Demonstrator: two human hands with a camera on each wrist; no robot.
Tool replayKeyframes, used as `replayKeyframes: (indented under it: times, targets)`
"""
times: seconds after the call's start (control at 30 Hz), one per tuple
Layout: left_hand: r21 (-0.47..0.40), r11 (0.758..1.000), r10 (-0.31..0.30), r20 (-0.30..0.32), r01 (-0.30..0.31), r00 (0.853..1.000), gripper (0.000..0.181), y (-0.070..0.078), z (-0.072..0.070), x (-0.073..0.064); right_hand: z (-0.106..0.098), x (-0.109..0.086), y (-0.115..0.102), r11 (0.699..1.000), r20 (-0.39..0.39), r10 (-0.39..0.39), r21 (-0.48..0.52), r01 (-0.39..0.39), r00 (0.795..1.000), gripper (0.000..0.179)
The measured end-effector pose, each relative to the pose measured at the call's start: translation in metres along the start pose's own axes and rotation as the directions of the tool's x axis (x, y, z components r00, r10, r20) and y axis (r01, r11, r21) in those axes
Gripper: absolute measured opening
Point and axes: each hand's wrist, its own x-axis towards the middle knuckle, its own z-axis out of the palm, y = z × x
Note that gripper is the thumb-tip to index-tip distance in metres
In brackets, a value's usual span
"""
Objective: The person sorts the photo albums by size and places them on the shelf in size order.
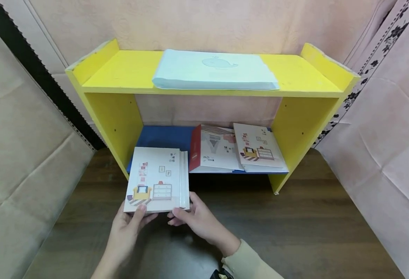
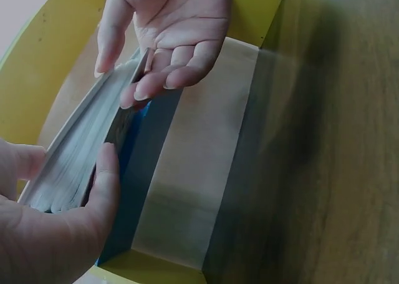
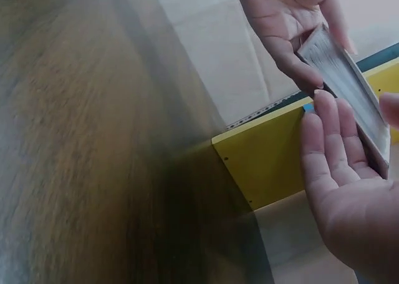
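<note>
A thick white book [image 1: 155, 174] with drawings of a yellow armchair and a drawer chest on its cover is held tilted before the shelf's left half. My left hand [image 1: 127, 223] grips its lower left corner, thumb on the cover and fingers beneath. At the lower right corner my right hand [image 1: 201, 223] pinches it, thumb on top. The left wrist view shows the page edges of the book [image 2: 84, 137] between both hands. In the right wrist view, the fingers of the right hand [image 3: 349, 171] lie along the underside of the book [image 3: 349, 84].
A yellow shelf [image 1: 103, 120] stands on the wooden table [image 1: 295, 232]. On its blue lower board [image 1: 166, 135] lie a red-spined book [image 1: 213, 149] and another white book [image 1: 260, 149] at the right. A light blue folded item [image 1: 215, 71] with a whale drawing rests on top.
</note>
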Motion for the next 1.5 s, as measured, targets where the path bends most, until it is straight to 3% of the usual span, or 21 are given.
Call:
replayKeyframes:
  times: [0.23,0.43,0.83,1.1,1.23,1.5]
  targets:
    - [-0.1,0.987,-0.129,-0.049,0.124,0.99,0.057,0.01,-0.002,0.017,0.005,0.009,-0.007,1.0,-0.086,0.004,-0.002,-0.004,0.996,0.042]
    - [-0.185,0.963,-0.205,-0.04,0.195,0.978,0.063,0.011,-0.003,0.035,0.004,0.019,-0.011,1.0,-0.159,0.015,-0.008,-0.016,0.987,0.037]
    - [-0.239,0.947,-0.216,0.018,0.214,0.976,0.069,0.011,-0.003,0.06,-0.001,0.036,-0.017,0.999,-0.23,0.039,0.028,-0.034,0.972,0.035]
    - [-0.132,0.963,-0.236,0.001,0.234,0.972,0.069,0.007,-0.004,0.071,-0.002,0.044,-0.019,0.999,-0.26,0.043,0.009,-0.043,0.965,0.034]
    - [-0.069,0.962,-0.265,-0.027,0.263,0.964,0.066,0.004,-0.003,0.078,-0.002,0.049,-0.018,0.998,-0.306,0.052,-0.015,-0.059,0.951,0.038]
    - [-0.025,0.964,-0.266,-0.084,0.265,0.96,0.068,0.006,0.0,0.089,0.001,0.057,-0.019,0.997,-0.373,0.057,-0.023,-0.07,0.926,0.045]
